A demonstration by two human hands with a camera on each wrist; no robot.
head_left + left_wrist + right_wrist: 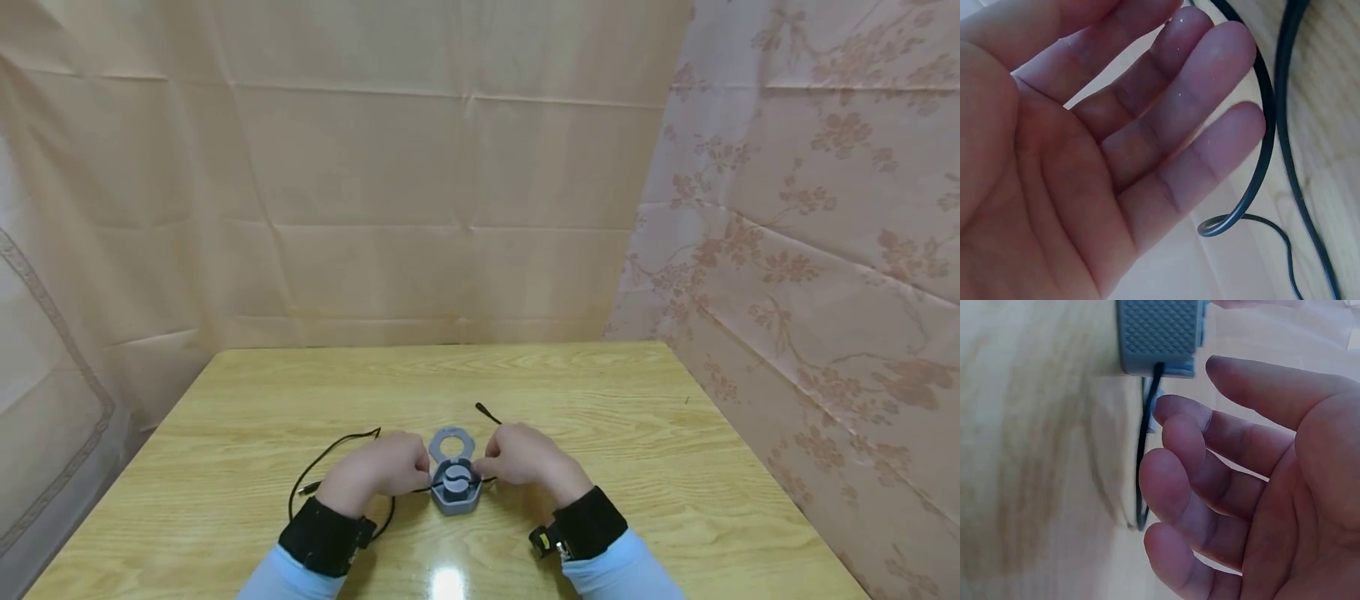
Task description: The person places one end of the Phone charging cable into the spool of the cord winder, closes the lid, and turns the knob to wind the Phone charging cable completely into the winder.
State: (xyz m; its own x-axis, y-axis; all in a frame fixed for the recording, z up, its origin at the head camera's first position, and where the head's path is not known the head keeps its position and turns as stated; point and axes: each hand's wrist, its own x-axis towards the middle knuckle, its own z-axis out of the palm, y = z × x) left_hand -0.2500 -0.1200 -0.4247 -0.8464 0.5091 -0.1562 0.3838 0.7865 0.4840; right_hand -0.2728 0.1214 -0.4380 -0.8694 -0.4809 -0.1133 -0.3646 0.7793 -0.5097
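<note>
A grey six-sided cable winder case (455,505) lies on the table between both hands, its ring-shaped lid (452,432) swung back. A black cable (322,454) runs through it, curving in an S round the light grey core (456,478). My left hand (386,464) is at the case's left side, fingertips at its edge; in the left wrist view three bent fingers hold nothing, while the thumb and index tips are out of frame. On the right, my right hand (525,454) has its thumb and index tips at the case, parted in the right wrist view, other fingers loosely bent.
One cable end with a black plug (482,407) points up beyond the right hand. A second plug (308,488) lies left of the left wrist, inside a cable loop. Wrist cameras sit on black bands (592,525). Beyond the wooden table (450,367) hangs a beige curtain (375,167).
</note>
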